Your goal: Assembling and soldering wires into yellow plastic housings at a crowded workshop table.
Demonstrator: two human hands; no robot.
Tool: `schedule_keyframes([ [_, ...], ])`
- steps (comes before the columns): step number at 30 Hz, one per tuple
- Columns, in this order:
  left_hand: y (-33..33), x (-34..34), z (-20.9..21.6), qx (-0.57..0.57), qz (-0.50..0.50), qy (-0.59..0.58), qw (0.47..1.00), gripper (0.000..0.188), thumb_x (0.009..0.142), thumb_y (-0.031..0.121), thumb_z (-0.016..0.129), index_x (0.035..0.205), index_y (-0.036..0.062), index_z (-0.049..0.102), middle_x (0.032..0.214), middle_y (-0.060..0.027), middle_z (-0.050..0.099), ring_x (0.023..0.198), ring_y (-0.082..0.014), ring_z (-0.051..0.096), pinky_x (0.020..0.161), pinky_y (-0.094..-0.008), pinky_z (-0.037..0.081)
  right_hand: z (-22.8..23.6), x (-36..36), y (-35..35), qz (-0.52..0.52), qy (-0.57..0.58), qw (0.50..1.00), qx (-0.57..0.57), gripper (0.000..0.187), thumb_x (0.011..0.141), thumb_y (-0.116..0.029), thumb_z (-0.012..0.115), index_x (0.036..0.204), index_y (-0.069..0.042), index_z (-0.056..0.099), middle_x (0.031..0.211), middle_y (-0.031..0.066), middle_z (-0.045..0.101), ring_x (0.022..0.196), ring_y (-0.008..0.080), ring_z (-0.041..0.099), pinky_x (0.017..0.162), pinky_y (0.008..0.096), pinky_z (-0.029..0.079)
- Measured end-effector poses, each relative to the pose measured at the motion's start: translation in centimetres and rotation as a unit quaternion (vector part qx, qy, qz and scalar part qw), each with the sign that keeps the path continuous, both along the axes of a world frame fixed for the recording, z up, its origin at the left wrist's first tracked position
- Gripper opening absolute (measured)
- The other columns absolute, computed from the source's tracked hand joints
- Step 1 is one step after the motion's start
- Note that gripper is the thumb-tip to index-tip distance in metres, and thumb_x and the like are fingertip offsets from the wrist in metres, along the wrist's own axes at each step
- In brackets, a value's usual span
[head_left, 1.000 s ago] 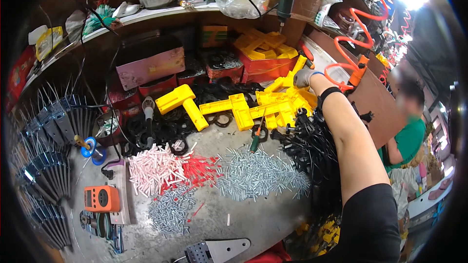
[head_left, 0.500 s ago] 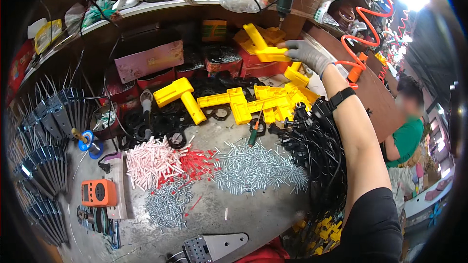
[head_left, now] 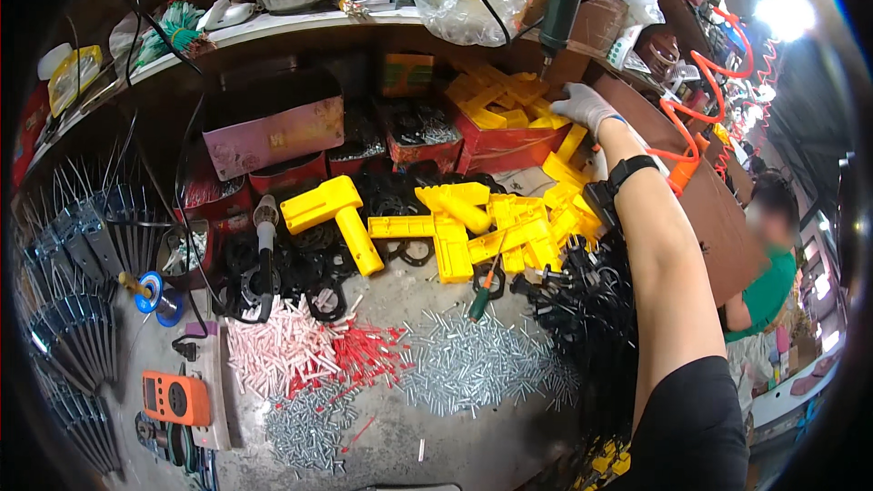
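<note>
Glossy yellow plastic shells (head_left: pixel 452 250), some L-shaped, some showing hollow, ribbed insides, lie jumbled on the scuffed grey worktop (head_left: pixel 486 445); more yellow pieces (head_left: pixel 496 102) fill a red box (head_left: pixel 509 150) behind them. The right hand (head_left: pixel 587 109), in a pale fabric glove, is at that box's right corner, fingers slightly bent; whether it holds anything I cannot tell. The left hand is out of view. Slim silvery screws (head_left: pixel 482 359) form a loose, glinting heap in front.

Right hand (head_left: pixel 587 108) outstretched, apparently unclenched.
</note>
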State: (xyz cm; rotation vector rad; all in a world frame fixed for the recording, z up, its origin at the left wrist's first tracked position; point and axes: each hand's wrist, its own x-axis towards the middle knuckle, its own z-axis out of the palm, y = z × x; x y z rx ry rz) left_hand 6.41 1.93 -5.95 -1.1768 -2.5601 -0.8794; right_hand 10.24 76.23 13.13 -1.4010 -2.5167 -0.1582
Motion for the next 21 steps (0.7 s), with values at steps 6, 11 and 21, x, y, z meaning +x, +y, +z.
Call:
schedule_keyframes([
  [6,0.4,0.5,0.4,-0.021,0.038,-0.036,0.998,0.023,0.088,0.005,0.061,0.110,-0.0019,0.061,0.091,-0.0166,0.064,0.077,-0.0331,0.060,0.068,-0.0416,0.050,-2.5,-7.4,-1.5,0.135,-0.040,0.988,-0.065,0.081,0.073,-0.051,0.070,0.137,-0.005,0.049,0.134,0.0232,0.054,0.123,0.0359,0.053,0.104,0.0363,0.042],
  [11,0.1,0.8,0.3,-0.063,0.061,-0.001,0.996,0.022,0.085,0.007,0.062,0.107,0.0020,0.064,0.081,-0.0131,0.062,0.070,-0.0303,0.059,0.065,-0.0407,0.047,-5.1,-10.4,-0.8,0.069,-0.117,0.984,-0.112,0.091,0.069,-0.036,0.073,0.146,-0.005,0.036,0.138,0.0210,0.052,0.127,0.0343,0.050,0.104,0.0360,0.043],
  [21,0.3,0.0,1.4,-0.067,0.047,-0.036,0.996,0.022,0.081,0.009,0.065,0.102,0.0036,0.062,0.077,-0.0170,0.059,0.064,-0.0372,0.054,0.055,-0.0467,0.042,-7.1,-10.6,1.7,0.009,-0.073,0.990,-0.122,0.092,0.067,-0.037,0.072,0.148,-0.014,0.035,0.139,0.0189,0.051,0.128,0.0321,0.050,0.105,0.0366,0.042],
])
